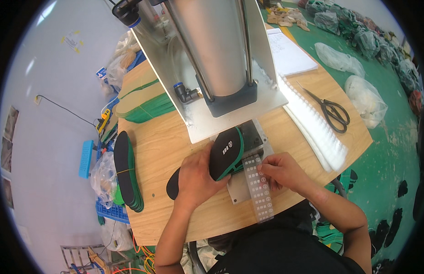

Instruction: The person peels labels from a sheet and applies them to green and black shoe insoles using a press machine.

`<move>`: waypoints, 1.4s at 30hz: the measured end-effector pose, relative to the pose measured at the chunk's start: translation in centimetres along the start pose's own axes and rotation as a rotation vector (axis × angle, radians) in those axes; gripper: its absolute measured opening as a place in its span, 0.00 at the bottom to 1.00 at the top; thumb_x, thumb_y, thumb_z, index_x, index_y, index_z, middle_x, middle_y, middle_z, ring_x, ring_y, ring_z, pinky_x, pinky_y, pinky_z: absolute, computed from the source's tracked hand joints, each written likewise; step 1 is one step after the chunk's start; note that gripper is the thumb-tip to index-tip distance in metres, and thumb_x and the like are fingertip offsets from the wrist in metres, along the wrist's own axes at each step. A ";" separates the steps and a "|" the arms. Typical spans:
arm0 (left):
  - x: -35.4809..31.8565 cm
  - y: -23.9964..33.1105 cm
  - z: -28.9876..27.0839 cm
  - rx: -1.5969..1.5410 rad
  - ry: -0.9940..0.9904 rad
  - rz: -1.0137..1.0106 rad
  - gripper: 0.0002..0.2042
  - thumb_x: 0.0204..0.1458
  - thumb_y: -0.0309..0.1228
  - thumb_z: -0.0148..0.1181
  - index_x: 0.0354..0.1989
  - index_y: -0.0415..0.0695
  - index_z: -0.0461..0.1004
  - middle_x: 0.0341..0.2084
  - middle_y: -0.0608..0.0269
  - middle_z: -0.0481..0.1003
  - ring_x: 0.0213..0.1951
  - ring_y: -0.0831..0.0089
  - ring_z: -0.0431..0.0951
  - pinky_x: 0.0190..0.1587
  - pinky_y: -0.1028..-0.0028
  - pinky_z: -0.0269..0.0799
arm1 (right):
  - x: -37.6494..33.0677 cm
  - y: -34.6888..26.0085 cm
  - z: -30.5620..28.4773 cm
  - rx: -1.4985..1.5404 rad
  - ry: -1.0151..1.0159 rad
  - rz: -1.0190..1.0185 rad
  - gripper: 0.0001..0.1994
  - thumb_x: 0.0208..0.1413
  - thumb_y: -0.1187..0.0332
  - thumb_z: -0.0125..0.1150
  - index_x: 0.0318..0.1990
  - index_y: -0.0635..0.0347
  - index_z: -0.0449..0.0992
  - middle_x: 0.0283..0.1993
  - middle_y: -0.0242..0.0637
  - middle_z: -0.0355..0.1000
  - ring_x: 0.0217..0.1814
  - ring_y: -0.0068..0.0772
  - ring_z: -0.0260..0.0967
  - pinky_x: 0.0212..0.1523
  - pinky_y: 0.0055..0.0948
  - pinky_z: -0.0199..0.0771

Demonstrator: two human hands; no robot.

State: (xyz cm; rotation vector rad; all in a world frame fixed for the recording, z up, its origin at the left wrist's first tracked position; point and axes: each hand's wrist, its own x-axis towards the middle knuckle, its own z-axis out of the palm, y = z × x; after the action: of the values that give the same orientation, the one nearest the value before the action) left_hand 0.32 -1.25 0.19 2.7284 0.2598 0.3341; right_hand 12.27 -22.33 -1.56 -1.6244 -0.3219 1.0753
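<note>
My left hand point(197, 176) is closed around a black insole with a green edge point(227, 153), which carries a small white print near its tip. The insole lies tilted beside the metal base plate of a press point(238, 195), with its heel end showing past my wrist. In my right hand point(281, 171), thumb and fingers pinch a clear strip of white printed transfers point(259, 196). The strip hangs over the plate's right side and the table's front edge. Above both hands stands the press's silver cylinder point(216, 50) on a white metal housing.
A banded stack of insoles point(126, 171) lies at the table's left, and a larger green-edged stack point(145, 107) behind it. Black scissors point(330, 109), a long stack of white sheets point(312, 125) and a paper pad point(292, 52) lie at the right. Plastic bags point(365, 100) sit on the green floor.
</note>
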 end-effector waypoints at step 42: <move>-1.4 -1.9 -2.1 -0.866 0.205 -0.249 0.26 0.35 0.16 0.50 0.50 0.33 0.69 0.40 0.59 0.77 0.44 0.73 0.74 0.50 0.75 0.66 | 0.9 -0.5 -0.3 -0.109 -0.047 0.020 0.13 0.59 0.65 0.53 0.26 0.65 0.72 0.20 0.35 0.71 0.13 0.23 0.65 0.14 0.23 0.60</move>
State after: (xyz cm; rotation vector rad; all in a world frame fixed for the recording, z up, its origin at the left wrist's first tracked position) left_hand -1.81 0.89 1.11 1.7921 0.3933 0.5105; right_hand 13.17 -21.70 -1.59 -1.7037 -0.4020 1.1296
